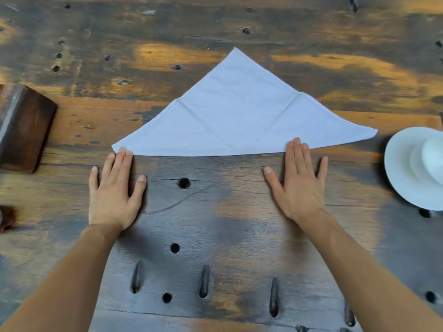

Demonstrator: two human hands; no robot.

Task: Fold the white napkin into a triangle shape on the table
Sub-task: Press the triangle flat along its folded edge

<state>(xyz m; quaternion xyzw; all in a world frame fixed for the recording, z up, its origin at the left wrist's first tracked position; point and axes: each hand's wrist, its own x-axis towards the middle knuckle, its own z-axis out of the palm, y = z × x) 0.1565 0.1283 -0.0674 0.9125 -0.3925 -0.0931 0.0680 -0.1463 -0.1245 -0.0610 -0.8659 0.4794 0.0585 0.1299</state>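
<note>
The white napkin point(237, 116) lies flat on the dark wooden table point(215, 212), folded into a wide triangle with its apex pointing away from me and its long folded edge nearest me. My left hand point(113, 190) rests palm down, fingers spread, its fingertips touching the napkin's near left corner. My right hand point(298, 180) lies flat too, with its middle fingertips on the long edge right of centre. Neither hand holds anything.
A dark wooden block point(22, 128) stands at the left edge. A white plate point(402, 168) with a white cup on it sits at the right edge. The tabletop has round holes point(184, 183) and several slots near me.
</note>
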